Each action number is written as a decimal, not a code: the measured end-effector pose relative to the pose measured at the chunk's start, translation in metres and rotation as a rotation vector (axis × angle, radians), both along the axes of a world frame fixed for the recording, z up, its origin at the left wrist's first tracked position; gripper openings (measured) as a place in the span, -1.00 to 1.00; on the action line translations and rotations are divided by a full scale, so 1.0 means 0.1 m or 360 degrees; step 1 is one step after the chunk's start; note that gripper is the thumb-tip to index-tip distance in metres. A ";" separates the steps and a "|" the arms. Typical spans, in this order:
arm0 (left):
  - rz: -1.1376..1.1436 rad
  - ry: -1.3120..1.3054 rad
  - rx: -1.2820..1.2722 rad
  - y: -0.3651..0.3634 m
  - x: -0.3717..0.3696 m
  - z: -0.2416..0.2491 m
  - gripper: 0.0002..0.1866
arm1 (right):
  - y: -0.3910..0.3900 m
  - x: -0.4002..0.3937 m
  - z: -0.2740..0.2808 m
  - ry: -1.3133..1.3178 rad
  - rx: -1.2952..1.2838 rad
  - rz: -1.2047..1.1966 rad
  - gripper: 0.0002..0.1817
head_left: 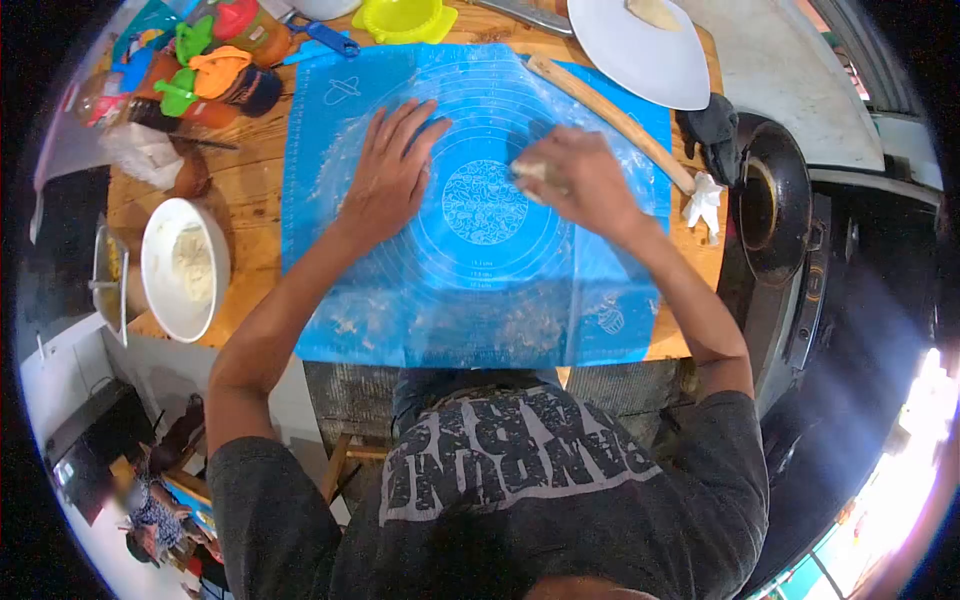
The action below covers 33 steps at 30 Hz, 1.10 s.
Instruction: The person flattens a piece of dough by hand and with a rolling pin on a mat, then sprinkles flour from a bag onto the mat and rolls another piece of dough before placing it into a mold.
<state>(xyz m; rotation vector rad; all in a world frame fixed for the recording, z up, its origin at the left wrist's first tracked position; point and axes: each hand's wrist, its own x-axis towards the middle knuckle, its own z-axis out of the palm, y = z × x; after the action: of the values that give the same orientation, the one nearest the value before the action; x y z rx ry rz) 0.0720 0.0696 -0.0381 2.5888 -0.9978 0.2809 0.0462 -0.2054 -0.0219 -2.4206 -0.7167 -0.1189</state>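
A blue silicone mat [350,310] with printed circles and smears of flour lies on the wooden table. My left hand [395,165] rests on the mat left of its printed centre, fingers spread, holding nothing. On the other side of the centre, my right hand [575,175] is closed around a pale lump of dough [530,175], low over the mat; its fingers are somewhat blurred by motion. A wooden rolling pin [615,120] lies slanted across the mat's upper right, beyond my right hand.
A white bowl [155,270] with flour stands left. Bottles [225,80] crowd the upper left beside a yellow-green mould [400,20]. A white plate [650,60], black cloth [715,135], crumpled tissue [706,205] and dark pan [775,200] are right. Another person [155,520] is lower left.
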 end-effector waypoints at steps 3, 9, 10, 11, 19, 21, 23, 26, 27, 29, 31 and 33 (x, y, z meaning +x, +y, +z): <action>-0.0003 -0.0057 -0.0012 0.00 -0.02 0.05 -0.48 | 0.09 -0.12 -0.08 -0.0165 -0.0008 -0.0148 -0.78; 0.0102 -0.0180 0.0231 -0.04 -0.18 0.08 -0.51 | 0.14 -0.03 -0.17 0.0220 0.0491 -0.0648 -0.61; 0.0173 -0.0137 0.0158 -0.12 -0.27 0.12 -0.51 | 0.18 -0.08 -0.05 0.0212 0.0349 -0.0658 -0.59; 0.0239 -0.0095 0.0080 -0.22 -0.39 0.15 -0.50 | 0.20 -0.12 0.03 0.0200 0.0204 -0.0674 -0.57; 0.0381 0.0180 0.0047 -0.25 -0.77 -0.06 -0.35 | 0.19 -0.08 -0.33 -0.0024 0.0130 -0.0746 -0.46; 0.0350 0.0209 0.0007 -0.20 -0.78 -0.08 -0.38 | 0.20 -0.09 -0.26 -0.0051 0.0127 -0.0705 -0.50; 0.0382 0.0133 -0.0012 -0.22 -0.79 -0.04 -0.43 | 0.20 -0.17 -0.06 -0.0050 0.0061 -0.0637 -0.57; 0.0366 0.0125 -0.0088 -0.23 -0.77 -0.03 -0.47 | 0.10 -0.12 -0.22 -0.0028 0.0115 -0.0614 -0.61; 0.0361 0.0152 -0.0123 -0.22 -0.79 -0.02 -0.48 | 0.09 -0.16 -0.21 0.0171 0.0321 -0.0757 -0.64; 0.0323 0.0171 -0.0172 -0.20 -0.75 -0.01 -0.48 | 0.08 -0.20 -0.17 0.0543 0.0739 -0.1024 -0.69; 0.0306 0.0208 -0.0214 -0.17 -0.79 -0.02 -0.49 | 0.07 -0.33 -0.14 0.0514 0.0836 -0.1135 -0.76; 0.0294 0.0214 -0.0244 -0.16 -0.76 -0.04 -0.50 | 0.16 -0.41 -0.14 0.0292 0.0698 -0.1140 -0.77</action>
<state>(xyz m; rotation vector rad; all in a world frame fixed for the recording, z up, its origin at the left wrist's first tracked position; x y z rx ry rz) -0.0044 0.0535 -0.0422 2.5236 -0.6655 0.2172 0.0050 -0.1891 -0.0357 -2.1089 0.2632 -0.2983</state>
